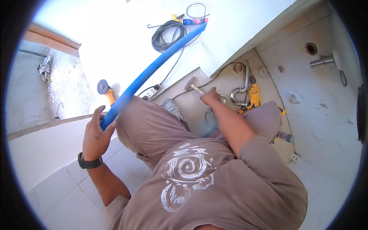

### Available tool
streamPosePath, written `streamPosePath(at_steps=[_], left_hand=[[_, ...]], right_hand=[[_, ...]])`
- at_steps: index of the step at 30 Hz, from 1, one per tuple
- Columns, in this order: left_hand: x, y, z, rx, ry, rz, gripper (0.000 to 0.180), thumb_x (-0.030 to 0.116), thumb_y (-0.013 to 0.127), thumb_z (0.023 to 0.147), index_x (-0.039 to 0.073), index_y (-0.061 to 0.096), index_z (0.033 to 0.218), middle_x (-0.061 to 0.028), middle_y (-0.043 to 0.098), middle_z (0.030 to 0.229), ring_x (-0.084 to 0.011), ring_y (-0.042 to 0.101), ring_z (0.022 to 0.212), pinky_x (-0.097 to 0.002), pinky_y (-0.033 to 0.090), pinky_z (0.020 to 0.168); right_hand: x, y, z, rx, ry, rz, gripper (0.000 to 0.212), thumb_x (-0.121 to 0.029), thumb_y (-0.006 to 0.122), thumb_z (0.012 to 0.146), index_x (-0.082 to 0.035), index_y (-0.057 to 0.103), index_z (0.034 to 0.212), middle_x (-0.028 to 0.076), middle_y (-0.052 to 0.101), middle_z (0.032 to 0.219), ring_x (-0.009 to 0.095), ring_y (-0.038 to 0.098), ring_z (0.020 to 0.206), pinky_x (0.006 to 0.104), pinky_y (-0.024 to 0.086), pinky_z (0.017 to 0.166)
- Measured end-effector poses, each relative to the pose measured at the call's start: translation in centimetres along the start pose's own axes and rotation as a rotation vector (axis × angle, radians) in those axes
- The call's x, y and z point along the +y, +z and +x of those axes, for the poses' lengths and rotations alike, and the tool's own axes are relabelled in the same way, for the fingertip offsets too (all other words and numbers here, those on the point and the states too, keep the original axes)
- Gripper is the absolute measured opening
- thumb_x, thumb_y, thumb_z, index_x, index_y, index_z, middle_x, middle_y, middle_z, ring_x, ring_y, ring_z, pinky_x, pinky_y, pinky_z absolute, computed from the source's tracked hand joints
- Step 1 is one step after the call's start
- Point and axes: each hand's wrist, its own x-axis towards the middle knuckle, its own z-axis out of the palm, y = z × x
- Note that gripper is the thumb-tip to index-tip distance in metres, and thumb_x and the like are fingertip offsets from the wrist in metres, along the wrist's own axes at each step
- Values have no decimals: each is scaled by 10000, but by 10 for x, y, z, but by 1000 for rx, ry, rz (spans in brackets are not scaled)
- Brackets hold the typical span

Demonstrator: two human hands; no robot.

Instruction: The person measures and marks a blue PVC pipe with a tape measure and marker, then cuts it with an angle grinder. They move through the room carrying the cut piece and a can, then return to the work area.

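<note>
A long blue plastic pipe (pixel 153 68) slants from my left knee up to the white ledge, its far end by some coloured-handled tools. My left hand (pixel 97 136) wears a dark wristwatch and is closed around the pipe's near end, thumb on one side and fingers on the other. Between my knees, my right hand (pixel 211 96) grips the pale handle of a hammer (pixel 197 89). The hammer's metal head points up and left, low over the tiled floor and apart from the pipe. Part of the handle is hidden inside my right fist.
On the ledge lie a coiled black cable (pixel 158 38) and red-and-blue-handled tools (pixel 193 22). An angle grinder (pixel 105 90) stands left of the pipe. A power strip (pixel 151 92) is beyond my left knee. A yellow drill (pixel 254 96), chrome trap pipe (pixel 244 85) and spray can (pixel 285 137) are at right.
</note>
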Motion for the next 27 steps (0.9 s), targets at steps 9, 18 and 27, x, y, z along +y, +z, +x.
streamPosePath(at_steps=[9, 18, 27], left_hand=[[-37, 7, 32, 77, 116, 77, 488, 19, 686, 825, 32, 581, 1301, -208, 693, 1014, -361, 667, 954, -448, 522, 878], [-120, 132, 187, -229, 179, -145, 452, 186, 779, 851, 38, 638, 1254, -192, 733, 1041, -302, 713, 954, -386, 541, 862], [-150, 188, 228, -200, 61, -303, 648, 236, 787, 861, 50, 535, 1428, -222, 691, 1249, -343, 707, 1080, -392, 545, 953]], right_hand=[[46, -4, 47, 413, 51, 386, 794, -438, 750, 833, -25, 384, 1405, 243, 587, 1348, 420, 538, 1296, 493, 473, 1065], [24, -42, -34, -132, -404, 354, 579, -484, 707, 931, -2, 619, 1239, 148, 688, 1082, 239, 675, 1018, 341, 532, 897], [0, -99, -157, -79, -901, 563, 506, -471, 594, 1019, -36, 624, 1276, 59, 642, 896, 131, 628, 828, 311, 530, 825]])
